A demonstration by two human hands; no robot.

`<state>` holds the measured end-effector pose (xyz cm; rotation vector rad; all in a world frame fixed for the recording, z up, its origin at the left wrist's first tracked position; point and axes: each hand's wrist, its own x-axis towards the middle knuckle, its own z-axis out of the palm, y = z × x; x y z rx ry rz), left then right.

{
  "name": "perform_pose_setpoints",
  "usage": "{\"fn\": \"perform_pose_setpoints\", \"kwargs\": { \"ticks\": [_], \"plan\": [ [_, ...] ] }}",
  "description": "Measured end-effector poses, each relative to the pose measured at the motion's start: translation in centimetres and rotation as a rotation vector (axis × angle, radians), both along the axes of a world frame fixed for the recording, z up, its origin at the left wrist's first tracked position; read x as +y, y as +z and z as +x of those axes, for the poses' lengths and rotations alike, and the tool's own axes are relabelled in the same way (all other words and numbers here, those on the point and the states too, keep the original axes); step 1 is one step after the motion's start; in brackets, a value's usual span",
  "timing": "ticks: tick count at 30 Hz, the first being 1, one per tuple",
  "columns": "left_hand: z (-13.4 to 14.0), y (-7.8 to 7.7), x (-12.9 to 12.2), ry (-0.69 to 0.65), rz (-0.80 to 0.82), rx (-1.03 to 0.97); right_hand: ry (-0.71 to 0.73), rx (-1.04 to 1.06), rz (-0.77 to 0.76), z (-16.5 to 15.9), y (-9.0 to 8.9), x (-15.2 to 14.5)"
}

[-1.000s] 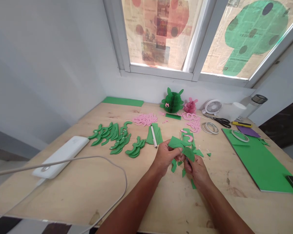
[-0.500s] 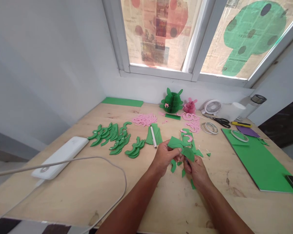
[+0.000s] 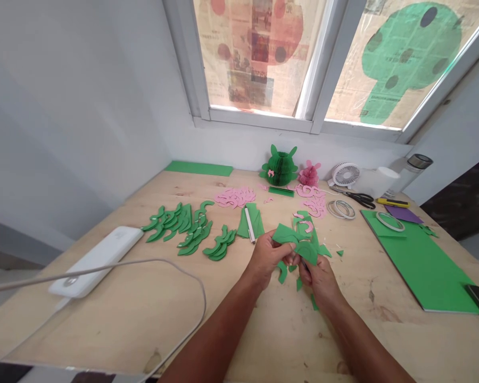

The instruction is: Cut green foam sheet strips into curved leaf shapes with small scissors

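My left hand (image 3: 267,258) pinches a piece of green paper (image 3: 285,234) between thumb and fingers, above the middle of the table. A rounded, curved part of that paper extends toward my right hand (image 3: 318,274). The right fingers are closed around a dark handle, which looks like scissors (image 3: 304,263); their blades are hidden behind the paper. Below and around both hands lie green paper scraps (image 3: 299,283) and a cut green arc (image 3: 282,272). Just beyond the held paper, a pink arc (image 3: 305,226) rests on green paper.
Stacks of green arcs (image 3: 197,234) lie left of my hands, near a white pen (image 3: 249,224) on green paper. Pink cutouts (image 3: 235,197) and a green paper figure (image 3: 281,166) are farther back. A cable (image 3: 163,260) loops across the left; green sheets (image 3: 423,266) lie right.
Both hands keep their grip in nearly the same place. The curved part of the green paper has tilted slightly; the whole view has shifted a little.
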<state>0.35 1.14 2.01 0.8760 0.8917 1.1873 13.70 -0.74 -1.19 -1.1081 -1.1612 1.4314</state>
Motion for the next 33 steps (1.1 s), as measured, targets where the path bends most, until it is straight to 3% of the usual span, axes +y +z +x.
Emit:
{"fn": "perform_pose_setpoints", "kwargs": {
  "ticks": [11,33],
  "plan": [
    [0.5,-0.2,0.0,0.022,-0.033,-0.054,-0.032,-0.061,0.007,-0.3,-0.3,0.1],
    [-0.1,-0.1,-0.1,-0.028,-0.025,0.010,-0.029,-0.111,0.007,-0.6,1.0,-0.2]
  ]
}}
